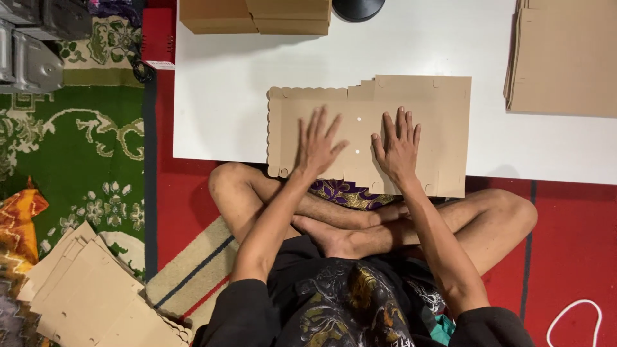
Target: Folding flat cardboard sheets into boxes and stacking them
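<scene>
My left hand [318, 144] and right hand [397, 146] lay flat, fingers spread, gripping nothing, pressing the flat tan scallop-edged cardboard box blank [443, 128] overhanging the white surface's [225, 109] near edge. It looked light, stiff, creasable; best taken by its edges. A green patterned rug [83, 160] lay left.

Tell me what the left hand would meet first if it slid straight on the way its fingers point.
The left hand lies flat on the die-cut cardboard sheet, fingers pointing away from the person. It would first cross that sheet's scalloped far edge, then bare white table; further on, probably the stacked brown boxes.
</scene>
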